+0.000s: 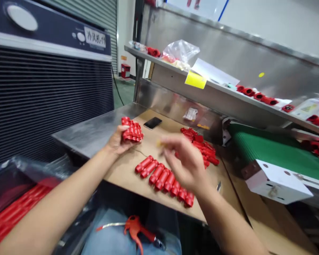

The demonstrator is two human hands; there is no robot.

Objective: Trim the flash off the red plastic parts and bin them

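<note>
My left hand (pixel 119 140) grips a bundle of red ribbed cylindrical parts (pixel 133 130) above the left side of the cardboard-covered table. My right hand (pixel 184 159) hangs over the table's middle, blurred by motion. Its thumb and fingers come together at a small yellowish thing (pixel 159 143), too smeared to name. Just below this hand lies a row of several red cylindrical parts (pixel 163 180), side by side on the cardboard (pixel 117 172). Behind it is a heap of similar red parts (pixel 208 152), partly hidden by the hand.
A phone (pixel 153 123) lies at the back of the table. To the right stands a green conveyor belt (pixel 276 148) with a white end housing (pixel 278 180). A shelf (pixel 218 86) with red parts runs above. An orange air blow gun (pixel 136 228) rests on my lap.
</note>
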